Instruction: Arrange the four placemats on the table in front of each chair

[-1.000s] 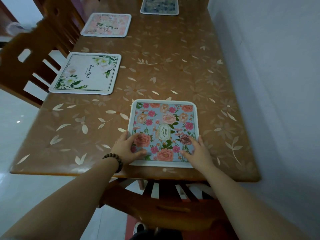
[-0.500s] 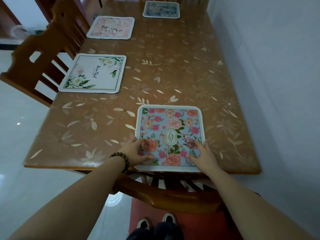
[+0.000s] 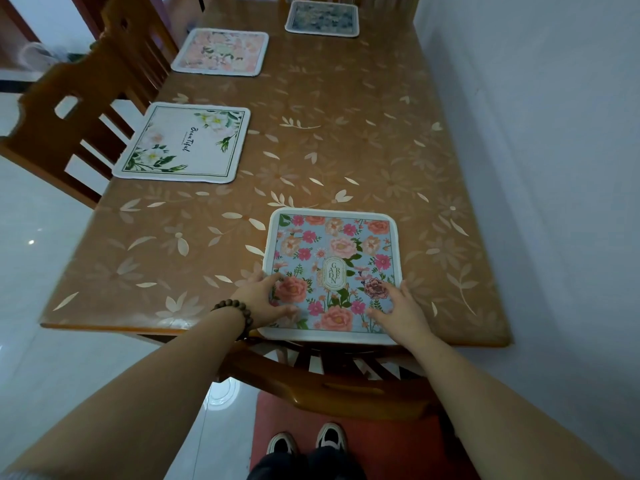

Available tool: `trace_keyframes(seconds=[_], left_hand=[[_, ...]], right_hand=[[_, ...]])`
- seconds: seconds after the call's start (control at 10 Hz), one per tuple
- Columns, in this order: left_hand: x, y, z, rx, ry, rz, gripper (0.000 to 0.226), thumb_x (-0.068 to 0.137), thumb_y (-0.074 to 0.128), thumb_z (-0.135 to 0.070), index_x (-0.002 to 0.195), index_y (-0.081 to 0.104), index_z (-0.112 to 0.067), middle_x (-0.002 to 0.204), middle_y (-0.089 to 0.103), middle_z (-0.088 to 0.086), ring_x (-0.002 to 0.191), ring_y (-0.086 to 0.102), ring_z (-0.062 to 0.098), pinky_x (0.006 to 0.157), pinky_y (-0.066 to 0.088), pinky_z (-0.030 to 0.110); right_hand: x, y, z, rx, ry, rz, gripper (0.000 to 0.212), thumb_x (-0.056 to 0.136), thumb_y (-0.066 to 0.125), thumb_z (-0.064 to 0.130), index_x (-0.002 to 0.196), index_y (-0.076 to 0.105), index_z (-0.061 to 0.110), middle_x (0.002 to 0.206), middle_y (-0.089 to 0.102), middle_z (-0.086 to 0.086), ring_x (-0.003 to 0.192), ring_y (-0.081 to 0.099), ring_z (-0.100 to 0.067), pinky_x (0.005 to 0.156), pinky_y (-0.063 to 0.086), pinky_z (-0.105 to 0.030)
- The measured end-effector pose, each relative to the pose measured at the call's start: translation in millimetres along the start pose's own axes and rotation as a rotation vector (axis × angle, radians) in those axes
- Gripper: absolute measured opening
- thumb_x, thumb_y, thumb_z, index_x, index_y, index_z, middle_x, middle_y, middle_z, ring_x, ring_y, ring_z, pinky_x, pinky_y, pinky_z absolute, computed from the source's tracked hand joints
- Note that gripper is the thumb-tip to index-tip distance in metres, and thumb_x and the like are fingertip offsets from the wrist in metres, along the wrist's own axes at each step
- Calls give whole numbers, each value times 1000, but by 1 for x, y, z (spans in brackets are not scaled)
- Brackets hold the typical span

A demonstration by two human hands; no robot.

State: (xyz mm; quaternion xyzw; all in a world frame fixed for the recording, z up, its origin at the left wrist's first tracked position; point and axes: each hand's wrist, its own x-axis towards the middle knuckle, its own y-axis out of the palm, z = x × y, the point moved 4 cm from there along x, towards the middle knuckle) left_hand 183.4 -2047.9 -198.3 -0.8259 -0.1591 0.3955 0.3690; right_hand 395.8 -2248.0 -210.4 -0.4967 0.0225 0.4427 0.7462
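A blue floral placemat point(image 3: 332, 258) lies at the near end of the brown flower-patterned table point(image 3: 346, 133), its near edge hanging slightly over the table edge. My left hand point(image 3: 259, 297) grips its near left corner with the thumb on top. My right hand point(image 3: 403, 311) holds its near right corner. A white placemat with green leaves point(image 3: 183, 147) lies at the left edge. Behind that one is a pink floral placemat point(image 3: 221, 51). A dark blue placemat point(image 3: 322, 19) lies at the far end.
A wooden chair point(image 3: 346, 393) with a red seat stands under the near edge, between me and the table. Two more wooden chairs point(image 3: 59, 126) stand along the left side. A white wall point(image 3: 536, 168) runs close along the table's right side.
Both hands have drawn the blue floral placemat toward the near table edge. My view has pulled back, and the chair and my shoes now show.
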Motion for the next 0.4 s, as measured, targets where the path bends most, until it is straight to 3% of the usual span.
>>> trace_keyframes(seconds=[0.1, 0.2, 0.4], left_hand=[[1, -3, 0, 50, -16, -34, 87, 78, 58, -64, 148, 20, -26, 151, 27, 7, 131, 38, 30, 103, 39, 47], [-7, -10, -5, 57, -8, -84, 77, 82, 52, -63, 146, 19, -36, 148, 32, 6, 127, 42, 30, 101, 41, 51], [-25, -19, -21, 178, 56, -292, 70, 85, 40, -64, 143, 31, -26, 148, 35, 5, 137, 27, 23, 112, 18, 50]], right_hand=[[0, -4, 0, -10, 5, 7, 73, 88, 58, 47, 148, 23, 24, 159, 4, -5, 132, 41, -29, 106, 35, -43], [-6, -9, 2, -3, -10, -24, 68, 91, 53, 46, 148, 25, 22, 158, 12, -6, 139, 27, -28, 108, 30, -41], [-28, -9, 25, -88, -141, -138, 57, 95, 44, 42, 144, 31, 17, 152, 29, -5, 138, 28, -24, 107, 30, -41]])
